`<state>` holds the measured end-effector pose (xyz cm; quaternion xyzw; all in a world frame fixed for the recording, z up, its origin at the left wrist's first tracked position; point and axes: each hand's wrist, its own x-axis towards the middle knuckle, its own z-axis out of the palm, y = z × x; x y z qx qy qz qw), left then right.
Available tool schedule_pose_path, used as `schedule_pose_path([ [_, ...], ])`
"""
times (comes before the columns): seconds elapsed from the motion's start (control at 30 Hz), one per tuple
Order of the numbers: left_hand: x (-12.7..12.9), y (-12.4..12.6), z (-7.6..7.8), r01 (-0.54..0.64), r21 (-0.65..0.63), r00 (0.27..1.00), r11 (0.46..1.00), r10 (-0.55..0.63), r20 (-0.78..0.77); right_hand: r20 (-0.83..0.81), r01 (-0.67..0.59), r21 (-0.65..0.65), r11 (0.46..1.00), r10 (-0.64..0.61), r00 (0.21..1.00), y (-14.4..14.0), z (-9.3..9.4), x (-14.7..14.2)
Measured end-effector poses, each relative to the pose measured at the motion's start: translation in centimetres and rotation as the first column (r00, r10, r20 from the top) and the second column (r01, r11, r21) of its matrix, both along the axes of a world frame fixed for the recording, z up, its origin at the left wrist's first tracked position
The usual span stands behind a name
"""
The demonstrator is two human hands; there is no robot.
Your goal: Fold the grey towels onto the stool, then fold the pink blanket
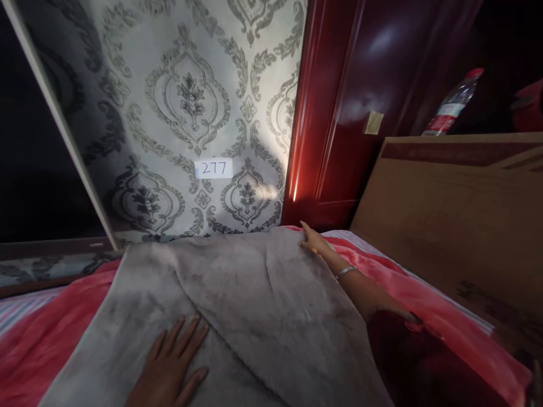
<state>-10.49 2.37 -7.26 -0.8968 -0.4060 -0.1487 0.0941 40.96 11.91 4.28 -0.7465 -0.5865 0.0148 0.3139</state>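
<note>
Head view: grey-and-white damask wallpaper [190, 107] fills most of the upper half. Before me lies the thing I am handling, a grey plush blanket [237, 282], spread wide from the foot of the wall down to the lower edge, with a raised fold running diagonally across it. A large brown cardboard box [458, 203] stands to the right, next to a glossy dark red wood panel [326, 141]. A coral-red blanket [46, 339] shows beneath the grey one on both sides. A black panel with a pale frame [42, 158] stands at the left. My dark red sleeve [419, 356] covers my upper right arm. My left hand [172, 362] lies flat on the plush, palm down, fingers a little apart. A striped sheet [25, 308] peeks out at both sides. A clear plastic bottle with a red cap [452, 110] leans on top of the box. My right hand [314, 240] reaches to the far right corner of the grey blanket, thumb and fingers apart. A white paper slip [214, 168] on the wallpaper reads "277". A silver bracelet [347, 272] circles my right wrist.
</note>
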Motion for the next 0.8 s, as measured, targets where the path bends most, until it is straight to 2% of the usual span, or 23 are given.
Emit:
schedule_pose_path([
  [0.07,-0.1,-0.2,-0.1,0.008,0.013,1.000,1.000,-0.008,0.014,-0.003,0.039,-0.028,0.999,-0.039,0.999,1.0,-0.1,0.1],
  [0.17,-0.2,-0.5,-0.2,0.021,0.048,0.999,0.999,-0.023,0.025,-0.019,0.178,-0.035,0.983,-0.179,0.984,2.3,0.4,1.4],
  [0.3,-0.4,-0.7,-0.2,0.040,0.059,0.999,0.997,-0.042,0.029,-0.031,0.374,0.019,0.927,-0.373,0.927,3.7,1.5,4.2],
  [0.4,-0.6,-0.7,-0.3,0.035,0.016,0.999,0.999,-0.035,0.036,-0.031,0.454,0.077,0.888,-0.453,0.891,4.5,1.2,6.1],
  [0.5,-0.8,-0.7,-0.4,0.029,-0.013,0.999,0.999,-0.029,0.028,-0.022,0.459,0.071,0.886,-0.458,0.889,5.0,-0.8,7.1],
  [0.67,-1.0,-0.6,-0.7,0.064,0.039,0.998,0.997,-0.064,0.010,0.018,0.366,-0.010,0.931,-0.366,0.930,5.3,-5.2,7.7],
  [0.8,-0.8,-0.9,-0.4,0.041,-0.002,0.999,0.999,-0.041,0.012,0.049,0.302,-0.028,0.953,-0.300,0.953,5.1,-6.1,8.2],
])
